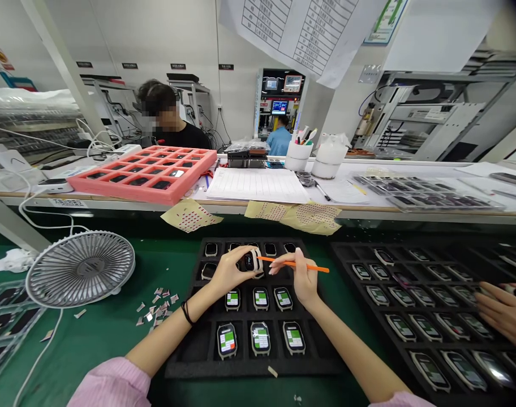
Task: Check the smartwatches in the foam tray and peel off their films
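My left hand (229, 270) grips a smartwatch case (250, 260) by its edges, tilted so its side faces right. In my right hand (304, 277) is a thin orange stick (313, 266), pinched like a pen, with its tip at the side of the watch. Whether the tip touches the case I cannot tell. Below both hands lies a black foam tray (190, 353) with several watch cases in its pockets. Lit screens in white and green show on the nearer watches (260, 338); the farther ones (211, 249) are dark.
A second black tray (394, 356) of watches lies right, with another person's hand (506, 314) over it. A grey fan (82, 268) and loose small strips (158, 305) are left. Behind, a shelf holds a pink foam tray (173, 195), papers (258, 185) and a pen cup (298, 155).
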Action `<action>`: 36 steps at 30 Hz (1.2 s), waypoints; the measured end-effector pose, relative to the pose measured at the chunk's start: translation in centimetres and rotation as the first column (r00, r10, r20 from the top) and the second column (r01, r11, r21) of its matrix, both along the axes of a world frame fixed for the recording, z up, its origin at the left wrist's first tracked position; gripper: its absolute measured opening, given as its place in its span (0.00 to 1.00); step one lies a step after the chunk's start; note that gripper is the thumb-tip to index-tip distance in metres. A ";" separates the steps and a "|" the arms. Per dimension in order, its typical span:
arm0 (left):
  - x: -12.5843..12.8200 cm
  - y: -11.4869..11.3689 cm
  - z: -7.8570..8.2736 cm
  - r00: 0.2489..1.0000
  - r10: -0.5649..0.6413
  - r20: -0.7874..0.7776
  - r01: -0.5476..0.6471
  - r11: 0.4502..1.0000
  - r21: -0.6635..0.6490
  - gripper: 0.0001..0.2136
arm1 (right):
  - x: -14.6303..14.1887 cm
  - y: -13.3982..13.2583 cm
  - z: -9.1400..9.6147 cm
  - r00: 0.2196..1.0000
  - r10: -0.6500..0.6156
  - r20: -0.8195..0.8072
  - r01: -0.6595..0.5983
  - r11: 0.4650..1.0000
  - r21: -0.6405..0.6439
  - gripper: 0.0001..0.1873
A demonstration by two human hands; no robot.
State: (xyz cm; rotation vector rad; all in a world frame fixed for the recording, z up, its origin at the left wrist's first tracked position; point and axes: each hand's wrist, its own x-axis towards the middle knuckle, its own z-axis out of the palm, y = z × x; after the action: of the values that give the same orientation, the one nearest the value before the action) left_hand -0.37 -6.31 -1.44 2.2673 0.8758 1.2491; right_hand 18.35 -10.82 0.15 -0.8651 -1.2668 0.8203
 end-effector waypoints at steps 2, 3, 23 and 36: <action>0.0 0.0 0.0 1.000 -0.002 0.002 0.002 1.000 0.001 0.23 | 0.0 0.1 -0.1 1.000 0.005 -0.007 -0.005 1.000 0.011 0.30; 0.0 0.0 0.1 1.000 -0.006 0.001 0.006 1.000 0.003 0.23 | 0.1 0.1 -0.1 1.000 0.006 -0.006 -0.006 1.000 0.012 0.30; 0.5 0.1 -0.2 0.997 0.058 -0.049 -0.057 0.998 0.021 0.21 | 0.2 0.7 -0.8 0.998 0.003 0.070 -0.002 1.000 -0.001 0.17; 0.7 -0.4 -0.4 0.998 -0.038 -0.048 0.041 0.997 0.060 0.27 | -0.5 1.6 -1.2 0.945 0.295 -0.138 -0.324 0.896 -0.304 0.26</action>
State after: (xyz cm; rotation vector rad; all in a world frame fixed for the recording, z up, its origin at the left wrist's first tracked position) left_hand 0.30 -6.75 -1.84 2.3592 0.8155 1.2258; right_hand 17.84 -9.19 -1.06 -0.8833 -1.2267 1.3378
